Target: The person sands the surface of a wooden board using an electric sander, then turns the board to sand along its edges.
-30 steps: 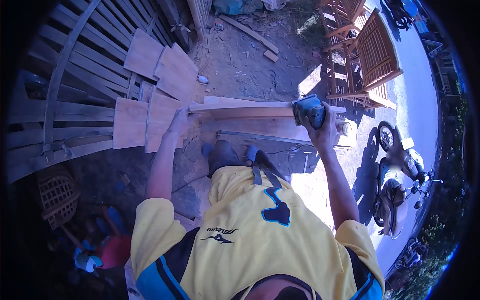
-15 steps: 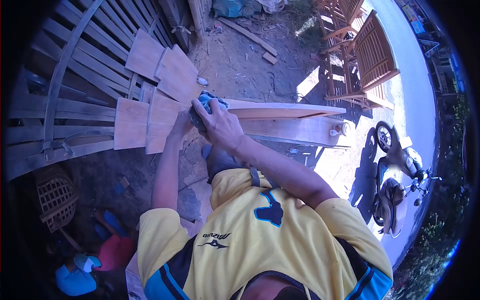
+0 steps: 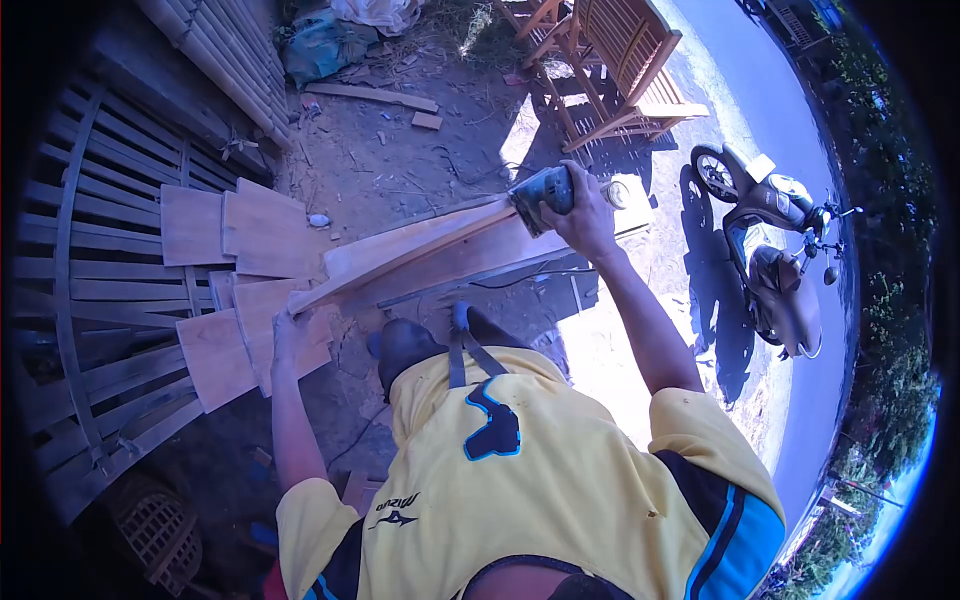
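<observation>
Wooden slat (image 3: 400, 258) held over the bench (image 3: 450, 263).
The left hand (image 3: 289, 320) grips one end, apparently to steady it; the right hand (image 3: 584, 215) clasps the sander (image 3: 538, 200) at the opposite end.

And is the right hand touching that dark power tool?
Touching. The head view shows the right hand wrapped around the rear of the power tool, with no gap between them.

The strip (image 3: 415, 247) runs over the plank (image 3: 470, 255), the sander (image 3: 541, 200) at its right end. Boards (image 3: 265, 237) lie left, against slats (image 3: 120, 271); the chair (image 3: 625, 50) stands ahead, the motorbike (image 3: 783, 262) far right.
</observation>
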A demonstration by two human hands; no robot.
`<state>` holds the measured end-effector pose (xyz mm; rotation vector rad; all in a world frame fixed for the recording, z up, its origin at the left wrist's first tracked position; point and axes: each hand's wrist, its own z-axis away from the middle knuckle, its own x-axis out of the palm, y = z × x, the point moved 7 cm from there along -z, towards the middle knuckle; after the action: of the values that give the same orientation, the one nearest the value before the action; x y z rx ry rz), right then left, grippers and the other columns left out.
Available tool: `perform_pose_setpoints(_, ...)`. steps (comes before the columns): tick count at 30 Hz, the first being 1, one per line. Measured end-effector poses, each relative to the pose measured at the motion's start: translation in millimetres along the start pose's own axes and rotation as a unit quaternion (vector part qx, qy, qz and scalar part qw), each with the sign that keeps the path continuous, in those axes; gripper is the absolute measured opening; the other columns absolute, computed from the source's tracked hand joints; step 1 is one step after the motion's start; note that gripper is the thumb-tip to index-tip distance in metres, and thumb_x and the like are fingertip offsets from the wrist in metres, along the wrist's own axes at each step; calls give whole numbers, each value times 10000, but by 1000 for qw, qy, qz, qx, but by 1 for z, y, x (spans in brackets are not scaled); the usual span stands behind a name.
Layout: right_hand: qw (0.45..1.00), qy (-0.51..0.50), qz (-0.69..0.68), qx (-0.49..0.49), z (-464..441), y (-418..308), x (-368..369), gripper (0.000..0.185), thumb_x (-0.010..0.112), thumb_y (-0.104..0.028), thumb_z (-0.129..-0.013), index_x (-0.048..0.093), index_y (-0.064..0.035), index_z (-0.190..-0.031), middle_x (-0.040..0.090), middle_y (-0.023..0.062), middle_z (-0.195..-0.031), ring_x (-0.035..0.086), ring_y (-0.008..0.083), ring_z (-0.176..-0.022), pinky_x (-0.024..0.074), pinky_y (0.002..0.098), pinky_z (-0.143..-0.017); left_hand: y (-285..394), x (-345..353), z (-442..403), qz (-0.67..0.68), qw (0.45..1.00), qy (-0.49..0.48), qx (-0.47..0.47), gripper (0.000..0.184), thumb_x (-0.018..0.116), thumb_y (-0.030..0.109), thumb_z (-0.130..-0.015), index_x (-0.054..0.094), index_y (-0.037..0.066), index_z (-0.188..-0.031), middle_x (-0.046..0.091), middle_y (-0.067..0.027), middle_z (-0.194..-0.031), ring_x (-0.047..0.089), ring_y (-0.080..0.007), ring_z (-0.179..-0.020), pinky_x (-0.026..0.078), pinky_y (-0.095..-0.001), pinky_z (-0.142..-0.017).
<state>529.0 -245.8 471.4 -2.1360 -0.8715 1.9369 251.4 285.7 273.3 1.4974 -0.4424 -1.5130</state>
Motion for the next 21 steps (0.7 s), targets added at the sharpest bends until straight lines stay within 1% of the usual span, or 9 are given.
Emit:
perform_pose_setpoints(2,998,61,24,-8,-19,59,-20,819,863,-326,-810,473,-156,-1509,641,220,-1190,695,454,-1010,575,559,-862,-12,2,-2,-2,1000,8,0,259,705,-13,-968,751,76,-1206,791,-38,-1003,712,-100,-977,559,-318,-886)
perform_pose_setpoints(5,993,66,32,93,-48,131,-40,820,855,-377,-810,478,-141,-1500,668,257,-1203,694,468,-1083,559,545,-942,-9,1,2,-5,1000,18,-2,261,711,1,-967,746,73,-1216,788,-42,-1012,716,-108,-981,559,-319,-893)
perform_pose_setpoints(7,993,41,45,96,-61,144,-43,803,856,-389,-807,501,-151,-1486,677,265,-1183,693,472,-1097,553,549,-960,-19,4,-5,-7,1000,26,-7,258,714,8,-968,742,66,-1217,788,-45,-1025,718,-114,-990,558,-320,-898)
perform_pose_setpoints(8,997,16,58,55,-64,134,-41,797,864,-348,-805,505,-147,-1487,674,255,-1213,693,466,-1101,557,543,-960,-31,11,-9,12,1000,27,9,257,724,17,-970,735,56,-1223,785,-58,-1035,715,-118,-998,560,-324,-910)
perform_pose_setpoints(11,995,-41,8,-87,-56,56,-22,802,877,-268,-795,502,-175,-1498,654,204,-1285,692,450,-1120,571,526,-957,-14,12,1,27,999,36,-11,266,757,60,-975,714,23,-1235,784,-112,-1093,731,-158,-1045,575,-353,-955)
perform_pose_setpoints(13,984,-110,17,-139,-50,5,6,812,877,-283,-797,501,-173,-1507,646,189,-1274,693,442,-1123,580,527,-940,-28,18,1,41,998,46,-25,288,759,30,-966,715,48,-1249,775,-55,-1088,722,-152,-1049,578,-361,-948)
perform_pose_setpoints(15,968,-172,14,-183,-40,-60,26,831,882,-299,-798,492,-175,-1521,644,184,-1242,703,438,-1099,587,526,-908,4,9,9,-3,997,50,-51,303,767,111,-979,701,-7,-1250,787,-159,-1171,749,-259,-1155,586,-416,-997)
perform_pose_setpoints(18,938,-225,7,-264,-26,-137,62,854,884,-339,-797,484,-170,-1532,631,171,-1187,734,429,-950,606,531,-811,13,11,11,2,996,42,-74,330,749,152,-999,693,-1,-1285,781,-187,-1183,742,-317,-1170,576,-446,-999)
perform_pose_setpoints(21,906,-265,11,-330,-8,-208,91,848,867,-339,-798,478,-176,-1533,619,169,-1157,737,433,-933,621,527,-778,30,4,19,-39,994,48,-95,359,735,191,-1010,685,43,-1333,771,-200,-1204,721,-395,-1177,567,-476,-1004)
